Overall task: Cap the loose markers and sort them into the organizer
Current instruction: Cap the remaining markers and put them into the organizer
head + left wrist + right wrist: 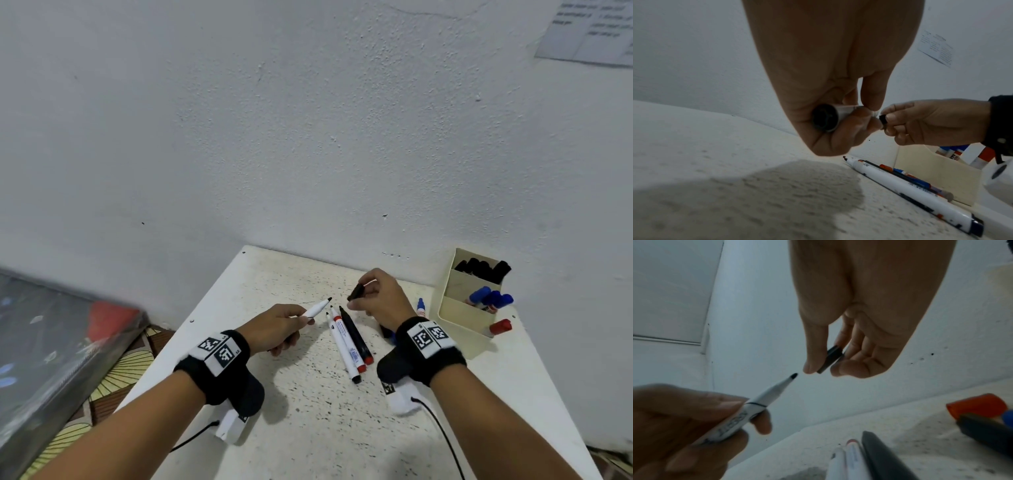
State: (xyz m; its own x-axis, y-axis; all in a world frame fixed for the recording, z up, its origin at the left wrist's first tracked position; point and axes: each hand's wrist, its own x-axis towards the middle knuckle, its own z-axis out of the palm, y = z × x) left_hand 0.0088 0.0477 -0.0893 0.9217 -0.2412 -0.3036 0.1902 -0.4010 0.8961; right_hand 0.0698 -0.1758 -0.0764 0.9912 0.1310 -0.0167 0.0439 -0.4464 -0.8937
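Gripping white marker (317, 310) in L hand (277, 325), tip up-right; R hand (380, 298) pinching black cap (357, 292), just apart.

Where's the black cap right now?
The black cap is pinched in the right hand, in the air right of centre in the head view, just off the tip of the marker the left hand holds.

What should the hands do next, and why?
Probably bring the black cap, pinched in the right hand, onto the bare black tip of the white marker that the left hand holds. Tip and cap face each other across a small gap.
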